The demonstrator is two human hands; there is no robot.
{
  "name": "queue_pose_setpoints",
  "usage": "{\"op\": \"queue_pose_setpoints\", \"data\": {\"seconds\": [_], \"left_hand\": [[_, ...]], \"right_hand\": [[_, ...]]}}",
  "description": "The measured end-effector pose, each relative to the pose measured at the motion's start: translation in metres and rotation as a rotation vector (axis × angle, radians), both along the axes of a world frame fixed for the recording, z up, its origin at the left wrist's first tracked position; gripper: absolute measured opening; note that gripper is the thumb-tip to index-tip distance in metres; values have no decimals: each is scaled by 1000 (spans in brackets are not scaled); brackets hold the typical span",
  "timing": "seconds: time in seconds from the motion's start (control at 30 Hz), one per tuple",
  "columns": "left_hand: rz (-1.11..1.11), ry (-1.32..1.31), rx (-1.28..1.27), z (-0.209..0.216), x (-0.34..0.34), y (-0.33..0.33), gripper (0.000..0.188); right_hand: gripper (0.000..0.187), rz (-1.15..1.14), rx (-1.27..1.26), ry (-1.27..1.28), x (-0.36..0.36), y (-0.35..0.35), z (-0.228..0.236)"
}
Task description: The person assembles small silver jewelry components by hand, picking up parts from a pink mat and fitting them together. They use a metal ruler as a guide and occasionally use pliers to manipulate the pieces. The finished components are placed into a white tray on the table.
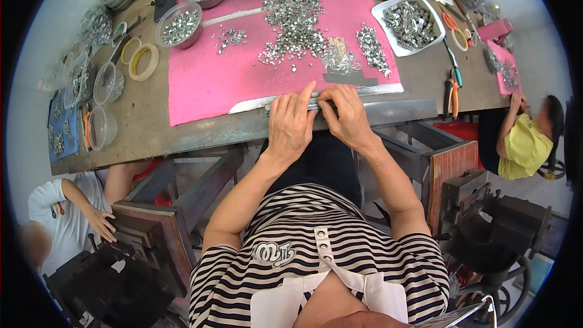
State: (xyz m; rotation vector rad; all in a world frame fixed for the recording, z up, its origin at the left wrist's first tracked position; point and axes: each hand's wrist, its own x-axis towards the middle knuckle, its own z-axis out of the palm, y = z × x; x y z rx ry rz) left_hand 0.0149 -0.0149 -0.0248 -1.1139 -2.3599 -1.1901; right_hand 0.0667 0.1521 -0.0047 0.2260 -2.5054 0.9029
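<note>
Both my hands meet at the front edge of the pink mat. My left hand is closed with its fingers bent over a slim grey-green strip, its index finger pointing up. Beside it, my right hand pinches the strip's other part between thumb and fingers. My fingers cover much of the strip, so its exact kind is hard to make out. Just beyond the hands, small shiny metal pieces lie heaped on the pink mat. Thin wire-like pins and a flat dark grey bar are near my right hand.
Clear tubs of metal pieces line the far side, with a white tray at right. Tape rolls lie left; orange-handled pliers lie right. Other people sit at both sides, one in a yellow shirt. Black machines stand below.
</note>
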Motion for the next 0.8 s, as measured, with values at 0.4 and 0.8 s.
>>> {"op": "queue_pose_setpoints", "data": {"seconds": [0.4,0.8], "left_hand": [[-35,-52,0,15,-4,-1,55],[-289,178,-282,25,-97,52,12]], "right_hand": [[24,-1,97,140,6,21,-8],[20,-188,258,59,-8,49,-11]]}}
